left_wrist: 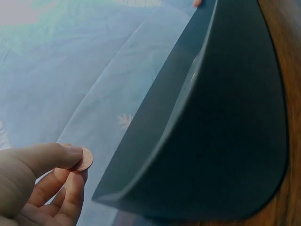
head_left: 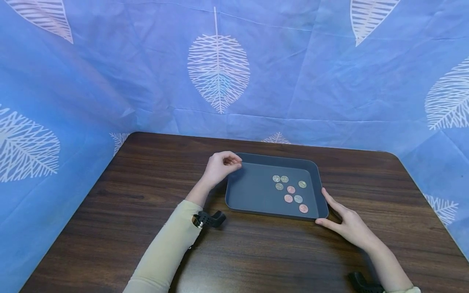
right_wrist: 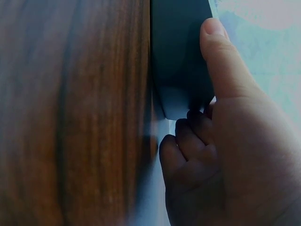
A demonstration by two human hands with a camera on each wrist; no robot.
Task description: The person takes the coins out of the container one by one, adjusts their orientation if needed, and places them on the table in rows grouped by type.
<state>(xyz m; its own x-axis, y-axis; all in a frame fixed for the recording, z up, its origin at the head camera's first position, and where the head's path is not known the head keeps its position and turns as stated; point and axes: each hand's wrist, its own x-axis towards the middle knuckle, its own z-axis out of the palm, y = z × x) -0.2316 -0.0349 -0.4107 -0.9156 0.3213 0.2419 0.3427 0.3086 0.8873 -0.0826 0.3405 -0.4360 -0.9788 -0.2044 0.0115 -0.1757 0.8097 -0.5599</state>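
Note:
A dark grey rectangular tray (head_left: 256, 191) lies on the table with several silver-coloured coins (head_left: 298, 199) and copper-coloured coins (head_left: 303, 208) inside, toward its right half. Above the tray's far left corner, my left hand (head_left: 222, 166) pinches a copper-coloured coin (left_wrist: 85, 160) between thumb and fingertips, outside the tray wall in the left wrist view. My right hand (head_left: 348, 224) holds the tray's near right corner. Its thumb (right_wrist: 221, 52) lies against the front wall, while the other fingers go round the right end, partly hidden in the right wrist view.
The brown wooden table (head_left: 264, 252) extends around the tray on all sides. A blue cloth (head_left: 278, 73) with white leaf prints hangs behind and beside it. Black straps (head_left: 209, 219) are worn on both wrists.

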